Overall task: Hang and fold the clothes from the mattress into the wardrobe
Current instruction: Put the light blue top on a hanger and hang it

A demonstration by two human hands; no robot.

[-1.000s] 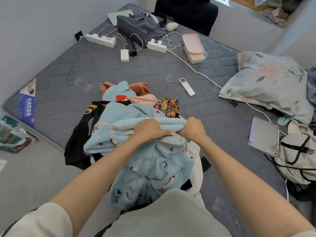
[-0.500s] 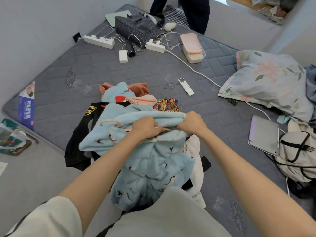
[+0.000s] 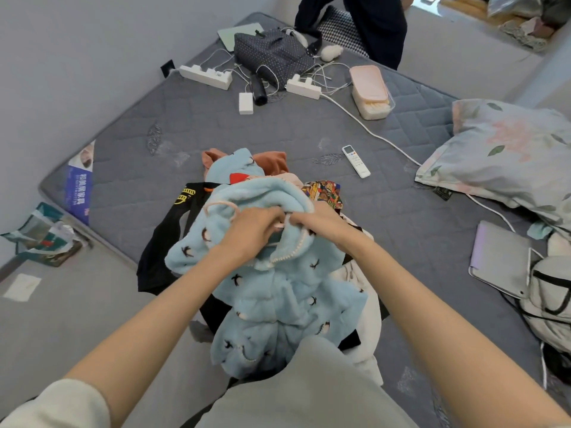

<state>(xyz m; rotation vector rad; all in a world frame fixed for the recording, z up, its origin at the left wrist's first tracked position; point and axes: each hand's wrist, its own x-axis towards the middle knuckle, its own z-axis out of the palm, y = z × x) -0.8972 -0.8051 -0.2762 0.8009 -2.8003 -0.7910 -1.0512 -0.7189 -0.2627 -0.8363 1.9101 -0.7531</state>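
Note:
A fluffy light-blue garment (image 3: 278,291) with small bird prints lies on top of a pile of clothes at the near edge of the grey mattress (image 3: 154,125). A pale pink hanger (image 3: 221,206) pokes out of its neck. My left hand (image 3: 251,231) grips the collar and the hanger's middle. My right hand (image 3: 323,225) pinches the blue collar just beside it. Under the blue garment lie a black shirt (image 3: 167,242), a rust-coloured piece (image 3: 272,162), a bright patterned cloth (image 3: 323,191) and white fabric (image 3: 369,319).
On the mattress lie a remote (image 3: 356,161), two power strips (image 3: 205,76) with cables, a dotted bag (image 3: 273,55), a pink box (image 3: 370,91), a floral pillow (image 3: 506,149), a laptop (image 3: 500,257) and a backpack (image 3: 553,301). A person (image 3: 367,23) stands at the far edge.
Both hands have shifted along the blue collar, closer together, and the hanger's hook now shows at the neck. The person at the far edge has moved.

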